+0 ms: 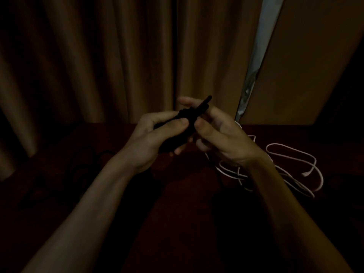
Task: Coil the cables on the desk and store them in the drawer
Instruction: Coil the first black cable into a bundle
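Observation:
Both hands meet above the dark red desk (pixel 177 194) in dim light. My left hand (pixel 149 138) grips a bundled black cable (pixel 189 119), thumb pressed on its wound part. My right hand (pixel 220 138) holds the same bundle from the right, fingers curled round it, and one black end sticks up past the fingertips. A white cable (pixel 291 166) lies in loose loops on the desk to the right, partly hidden under my right wrist, with a plug end showing. No drawer is in view.
Faint dark cable loops (pixel 86 160) lie on the desk at the left, hard to make out. Brown curtains (pixel 98 56) hang along the back, with a pale gap (pixel 258 46) at the right.

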A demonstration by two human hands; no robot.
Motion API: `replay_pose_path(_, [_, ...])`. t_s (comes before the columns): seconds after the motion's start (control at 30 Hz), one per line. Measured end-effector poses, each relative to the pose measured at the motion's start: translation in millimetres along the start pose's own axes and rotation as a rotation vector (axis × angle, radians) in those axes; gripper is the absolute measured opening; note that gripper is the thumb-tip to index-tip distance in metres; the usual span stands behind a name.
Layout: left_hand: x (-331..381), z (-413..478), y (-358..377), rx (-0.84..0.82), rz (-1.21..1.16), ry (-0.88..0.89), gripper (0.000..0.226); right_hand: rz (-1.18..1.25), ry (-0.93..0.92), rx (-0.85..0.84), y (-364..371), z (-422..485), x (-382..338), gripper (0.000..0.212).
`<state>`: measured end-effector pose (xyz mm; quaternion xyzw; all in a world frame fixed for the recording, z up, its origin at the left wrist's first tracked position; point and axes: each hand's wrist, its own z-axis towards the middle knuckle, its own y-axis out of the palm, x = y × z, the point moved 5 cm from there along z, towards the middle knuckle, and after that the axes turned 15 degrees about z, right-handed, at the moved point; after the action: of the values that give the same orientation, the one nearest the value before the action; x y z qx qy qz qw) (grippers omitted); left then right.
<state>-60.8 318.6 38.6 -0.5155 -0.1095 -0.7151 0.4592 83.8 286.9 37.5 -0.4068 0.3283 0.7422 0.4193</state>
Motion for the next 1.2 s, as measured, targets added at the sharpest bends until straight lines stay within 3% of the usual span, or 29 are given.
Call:
replay_pose_path(0.13, [-1.3, -0.3, -1.4, -0.011, -0.015, -0.012, 0.03, -0.028, 0.147, -0.148, -3.6, -9.0, -4.8, 0.057])
replay_pose_path(0.3, [-5.2, -1.6, 5.2, -0.13, -0.015, -0.006, 0.038, -0.217, 0.341, -0.165, -7.0, -17.9, -3.0, 0.058])
replay_pose_path(0.43, [-10.5, -2.2, -0.3, -0.139, 0.024, -0.012, 0.062, -0.423, 0.336, -0.142, -14.3, -12.2, 8.6, 0.064])
replay_pose_path(0.5, [-15.4, -3.8, -4.8, -0.147, 0.062, -0.048, 0.057, -0.477, 0.368, -0.119, -23.4, -12.6, 10.7, 0.046])
replay_pose_path(0.57, [-18.8, -6.0, -6.3, -0.182, 0.129, -0.112, 0.041, -0.526, 0.392, -0.103, -29.3, -15.2, 10.7, 0.009])
replay_pose_path(0.73, [-22.7, -7.1, 12.2, -0.327, 0.507, -0.169, 0.028, -0.676, 0.34, 0.014, -29.3, -9.4, 8.6, 0.008])
replay_pose_path(0.87, [-24.9, -2.6, 5.4, -0.132, 0.805, -0.141, 0.024, -0.463, 0.299, 0.154, -27.2, -8.1, 6.8, 0.013])
replay_pose_path(0.97, [-25.7, -1.0, -2.8, 0.004, 0.905, -0.114, 0.033, -0.355, 0.262, 0.245, -31.1, -6.4, 5.9, 0.013])
replay_pose_path(1.1, [-31.4, -1.0, -11.2, 0.131, 1.007, -0.104, 0.042, -0.347, 0.274, 0.208, -22.0, -4.2, 6.7, 0.015])
replay_pose_path(1.2, [-29.8, -2.6, -14.3, 0.223, 0.947, -0.074, 0.032, -0.335, 0.257, 0.183, -12.9, -1.0, 7.7, 0.015])
